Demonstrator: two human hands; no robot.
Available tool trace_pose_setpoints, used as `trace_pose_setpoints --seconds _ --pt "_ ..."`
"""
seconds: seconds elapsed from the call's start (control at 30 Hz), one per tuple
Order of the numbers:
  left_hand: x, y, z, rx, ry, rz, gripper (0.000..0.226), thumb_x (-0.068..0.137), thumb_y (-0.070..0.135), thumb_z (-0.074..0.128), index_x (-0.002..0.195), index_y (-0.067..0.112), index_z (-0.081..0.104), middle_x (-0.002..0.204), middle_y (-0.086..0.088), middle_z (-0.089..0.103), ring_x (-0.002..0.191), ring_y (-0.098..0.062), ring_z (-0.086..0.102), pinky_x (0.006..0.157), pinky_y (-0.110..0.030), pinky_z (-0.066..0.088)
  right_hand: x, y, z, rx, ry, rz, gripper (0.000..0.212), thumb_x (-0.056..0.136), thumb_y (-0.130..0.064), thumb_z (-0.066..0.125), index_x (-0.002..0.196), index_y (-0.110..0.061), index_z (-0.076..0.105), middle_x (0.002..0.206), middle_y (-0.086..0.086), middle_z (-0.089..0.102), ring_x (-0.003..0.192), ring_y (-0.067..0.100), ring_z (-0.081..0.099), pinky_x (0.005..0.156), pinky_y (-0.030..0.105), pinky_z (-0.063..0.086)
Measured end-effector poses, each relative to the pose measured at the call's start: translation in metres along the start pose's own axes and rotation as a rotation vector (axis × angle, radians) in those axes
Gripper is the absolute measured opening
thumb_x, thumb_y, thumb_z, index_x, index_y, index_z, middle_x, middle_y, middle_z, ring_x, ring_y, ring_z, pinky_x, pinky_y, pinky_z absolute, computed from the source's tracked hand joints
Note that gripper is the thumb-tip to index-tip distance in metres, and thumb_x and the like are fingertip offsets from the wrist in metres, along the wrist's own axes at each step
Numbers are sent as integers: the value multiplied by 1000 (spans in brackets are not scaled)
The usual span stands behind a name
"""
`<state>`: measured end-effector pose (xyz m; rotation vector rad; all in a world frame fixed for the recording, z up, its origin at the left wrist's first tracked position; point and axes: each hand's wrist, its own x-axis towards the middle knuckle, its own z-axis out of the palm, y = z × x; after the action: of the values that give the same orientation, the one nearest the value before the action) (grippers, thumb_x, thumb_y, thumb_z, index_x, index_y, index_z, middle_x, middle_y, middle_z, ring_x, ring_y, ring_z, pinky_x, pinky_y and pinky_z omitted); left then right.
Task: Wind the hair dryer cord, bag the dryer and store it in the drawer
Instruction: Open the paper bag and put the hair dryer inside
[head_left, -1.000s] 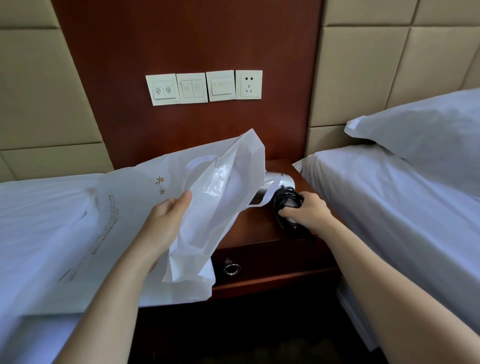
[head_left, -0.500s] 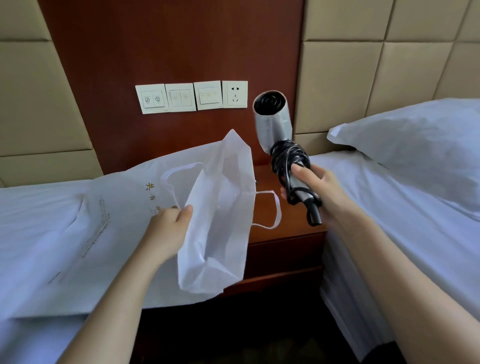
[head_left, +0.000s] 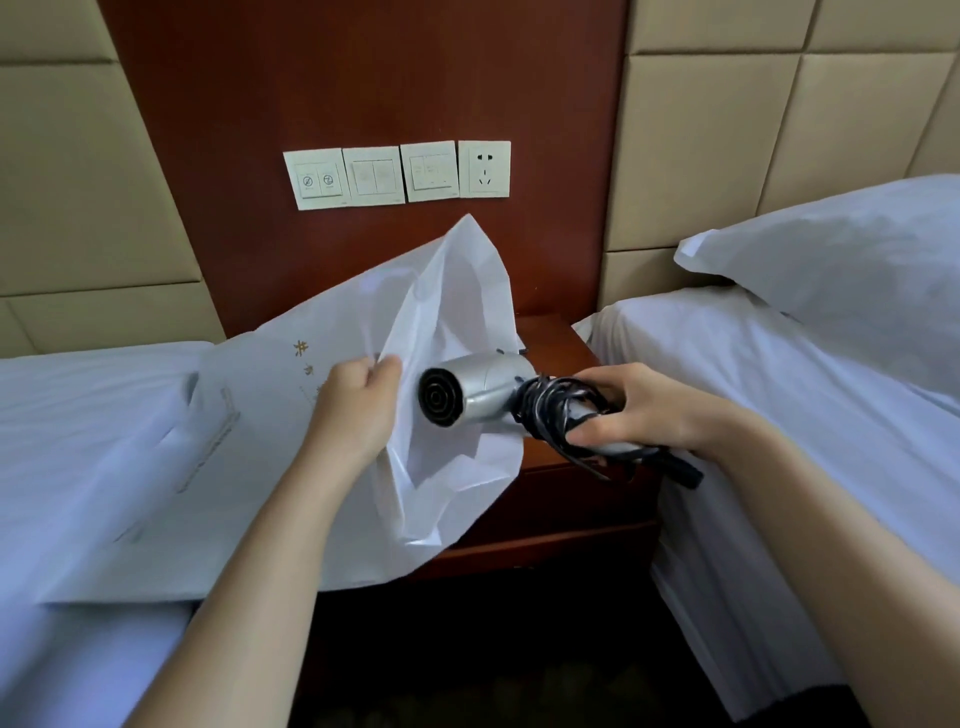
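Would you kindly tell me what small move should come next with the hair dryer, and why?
Probably slide the hair dryer barrel-first into the white bag. The cord is already wound round its handle, the right hand grips that handle with the barrel aimed at the bag's mouth, and the left hand holds the mouth open.

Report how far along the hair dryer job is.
Done: the cord is wound round the handle of the hair dryer. In hand: the right hand grips that handle, grilled end toward the white bag, whose mouth the left hand pinches open. Left: the hair dryer is not yet inside the white bag, and the nightstand drawer looks shut, so bagging and storing remain.
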<state>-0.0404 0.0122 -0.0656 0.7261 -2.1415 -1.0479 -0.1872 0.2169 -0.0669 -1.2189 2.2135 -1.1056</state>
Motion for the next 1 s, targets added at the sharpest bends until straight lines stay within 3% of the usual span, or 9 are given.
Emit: trace_pose_setpoints --seconds 0.1,0.2,0.43,0.53,0.7,0.8,0.87,0.93,1.0 --pt "-9 9 2 217 -100 132 44 97 29 39 58 14 26 56 -2 32 55 -21 33 54 -34 25 -2 -7 3 -178 29 -6 31 71 -25 76 98 -14 65 83 5 66 72 10 58 68 25 47" --pt "-16 19 5 346 -205 208 43 98 31 37 59 16 27 56 -1 34 55 -21 36 53 -33 27 -5 -19 10 -326 37 12 33 63 -39 77 88 -22 64 81 -2 66 75 12 61 70 32 49" --pt "-20 72 -5 438 -431 313 41 98 29 38 61 14 30 56 -1 33 55 -20 33 57 -32 28 11 -32 36 -263 23 41 40 64 -36 75 86 -4 62 80 12 67 66 18 58 59 33 45" --pt "-26 83 -13 438 -447 358 42 98 29 38 59 16 30 55 2 32 54 -18 31 58 -32 27 20 -30 44 -249 47 66 43 65 -36 76 83 -1 61 71 8 61 62 21 54 57 32 42" --pt "-29 87 -43 459 -167 386 44 98 28 37 56 15 34 51 3 34 54 -19 36 56 -32 29 31 -19 53 -257 63 124 37 69 -31 75 59 -7 48 56 4 46 50 19 42 49 29 31" --pt "-37 86 -60 468 103 459 48 99 25 37 52 19 29 48 0 32 55 -27 35 57 -36 26 32 -17 54 -219 105 138 35 66 -30 75 58 -9 49 54 2 46 49 16 43 47 28 31" --pt "-46 85 -67 485 295 537 50 99 21 37 52 22 23 49 1 29 50 -20 31 56 -36 19 32 -18 56 -197 120 143 30 65 -28 73 60 -7 52 57 5 49 51 18 46 50 29 32" --pt "-53 84 -74 501 388 566 51 99 18 36 52 24 19 49 1 26 48 -15 26 57 -35 16 32 -18 59 -190 126 140 30 65 -28 72 59 -7 52 57 6 50 54 21 48 51 30 33" --pt "-54 83 -81 533 396 528 51 99 16 35 52 24 18 49 1 25 50 -24 24 57 -36 17 30 -19 62 -215 141 133 34 65 -29 73 55 -9 47 53 3 48 53 20 47 48 28 32"
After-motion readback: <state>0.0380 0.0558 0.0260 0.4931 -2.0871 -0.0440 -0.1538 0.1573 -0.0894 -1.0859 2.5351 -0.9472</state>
